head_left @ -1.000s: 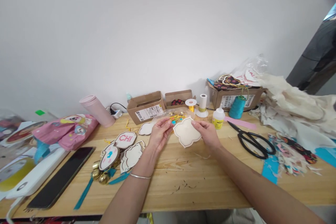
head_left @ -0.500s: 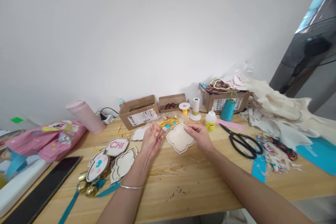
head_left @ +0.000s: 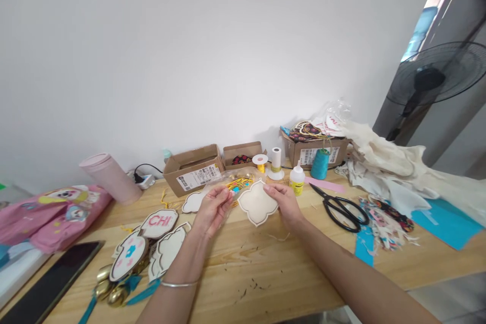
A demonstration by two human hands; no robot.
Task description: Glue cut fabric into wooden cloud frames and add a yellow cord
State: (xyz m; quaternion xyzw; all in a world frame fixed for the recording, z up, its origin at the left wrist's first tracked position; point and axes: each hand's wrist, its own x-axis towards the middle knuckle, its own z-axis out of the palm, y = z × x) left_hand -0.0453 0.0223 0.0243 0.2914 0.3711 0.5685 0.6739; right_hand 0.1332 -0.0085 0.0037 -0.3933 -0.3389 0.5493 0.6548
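My right hand (head_left: 281, 201) pinches the top right edge of a cream scalloped wooden plaque (head_left: 257, 203), held tilted just above the wooden table (head_left: 266, 268). Just left of the plaque, my left hand (head_left: 213, 206) has its fingers closed in a pinch on something too small to make out, perhaps a thread. Behind both hands lies a clear bag (head_left: 237, 180) with yellow cord and small bells. A pile of finished plaques (head_left: 154, 240), one lettered "CHI", lies to the left with gold bells (head_left: 108, 288) and teal ribbon.
Black scissors (head_left: 339, 208), a glue bottle (head_left: 296, 180), a teal thread cone (head_left: 319, 163) and spools stand behind right. Cardboard boxes (head_left: 192, 174) line the wall. Cream fabric (head_left: 387, 162), paper scraps, a fan (head_left: 436, 78) at right; a pink tumbler (head_left: 110, 178), pink bag, dark phone (head_left: 49, 283) at left.
The view has swung to the right, so the table contents shift left and the fan comes into sight. Both hands keep their hold around the plaque.
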